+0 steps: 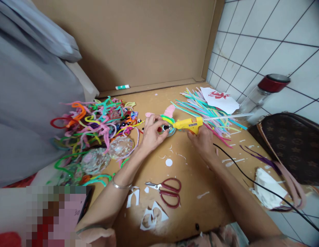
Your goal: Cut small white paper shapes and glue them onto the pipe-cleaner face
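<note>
My left hand point(154, 133) is closed around a small craft figure point(170, 120), steadying it on the table. The figure has pink fuzzy ear-like parts and green and yellow pipe-cleaner bands; my fingers hide much of it. A small black-and-white piece point(165, 127) shows by my left fingertips. My right hand point(202, 141) grips a yellow glue gun point(187, 124) by its handle, with a clear glue stick point(227, 117) jutting from the back. The gun's nozzle points left and meets the figure's edge; whether it touches, I cannot tell.
Tangled pipe cleaners point(97, 127) and clear plastic domes point(121, 147) lie left. Straight pipe cleaners point(192, 103) sit back right near a bottle point(262, 92) and brown bag point(295, 147). Red-handled scissors point(170, 185), paper scraps point(152, 216) and a white disc point(169, 162) lie in front. A black cord point(241, 171) runs right.
</note>
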{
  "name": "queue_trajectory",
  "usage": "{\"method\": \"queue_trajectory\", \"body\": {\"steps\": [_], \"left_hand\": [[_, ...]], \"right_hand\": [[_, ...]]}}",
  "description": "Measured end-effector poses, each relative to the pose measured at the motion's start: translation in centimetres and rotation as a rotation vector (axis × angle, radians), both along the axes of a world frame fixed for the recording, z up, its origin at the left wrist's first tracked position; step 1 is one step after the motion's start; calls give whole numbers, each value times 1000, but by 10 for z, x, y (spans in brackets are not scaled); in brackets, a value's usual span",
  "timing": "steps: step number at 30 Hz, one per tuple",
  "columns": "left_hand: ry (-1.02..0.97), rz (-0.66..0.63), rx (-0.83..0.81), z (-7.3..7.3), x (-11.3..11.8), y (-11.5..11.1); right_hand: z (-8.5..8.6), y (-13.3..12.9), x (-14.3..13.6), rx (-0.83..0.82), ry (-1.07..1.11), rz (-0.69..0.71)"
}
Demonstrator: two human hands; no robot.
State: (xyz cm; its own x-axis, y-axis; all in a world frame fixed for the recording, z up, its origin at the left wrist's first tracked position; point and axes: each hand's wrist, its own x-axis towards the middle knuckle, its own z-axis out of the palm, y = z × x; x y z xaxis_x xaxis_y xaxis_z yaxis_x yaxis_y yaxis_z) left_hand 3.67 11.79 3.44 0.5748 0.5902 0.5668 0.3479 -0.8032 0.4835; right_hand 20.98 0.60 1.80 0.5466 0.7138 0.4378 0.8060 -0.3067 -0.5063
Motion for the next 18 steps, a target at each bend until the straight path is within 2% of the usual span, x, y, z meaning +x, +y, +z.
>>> {"method": "queue_trajectory", "body": {"steps": [7,11,14,18], "left_hand": [[4,-1,0,0,0,0],[14,13,26,-1,0,1],[42,26,36,-1,0,0],[65,35,49,-1,1,-2]], "right_hand": [[3,-2,-1,-40,39,-5],[6,-12,4,-36,53,-42],[2,-28,18,-156,6,-150],[-5,-55,38,-336,-84,-186]]}}
